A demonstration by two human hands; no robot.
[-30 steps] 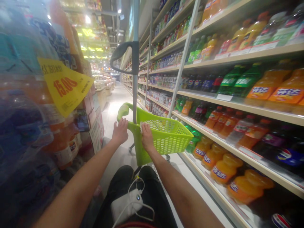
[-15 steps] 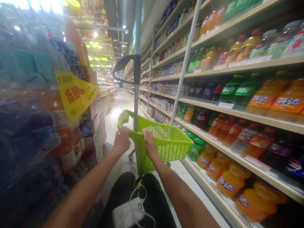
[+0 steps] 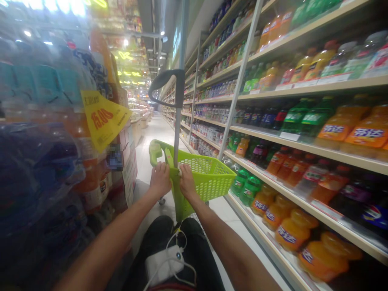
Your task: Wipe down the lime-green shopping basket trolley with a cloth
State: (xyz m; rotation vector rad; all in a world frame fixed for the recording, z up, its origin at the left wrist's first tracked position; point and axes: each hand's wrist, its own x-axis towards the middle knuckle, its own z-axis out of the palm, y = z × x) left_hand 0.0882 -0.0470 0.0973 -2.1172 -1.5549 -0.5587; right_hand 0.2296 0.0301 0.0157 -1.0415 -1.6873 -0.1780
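Observation:
A lime-green shopping cart with a perforated basket stands right in front of my knees. My left hand is closed over its near rim, left of the grey pole. Just right of that pole, my right hand presses its bent fingers on the rim. A small crumpled white piece, like a tissue, peeks out under those fingers; most of it is hidden. A dark grey loop handle is fixed to the pole above both hands. The visible part of the basket holds nothing I can make out.
Shelves of drink bottles line the right side, close to the basket. Stacked bottle packs with a yellow price sign rise on the left. The aisle floor runs ahead. A white power bank with cables lies on my lap.
My right hand has slid left along the rim, closer to the pole, with the white piece under its fingers. My left hand has shifted slightly right. The basket's far end has swung left.

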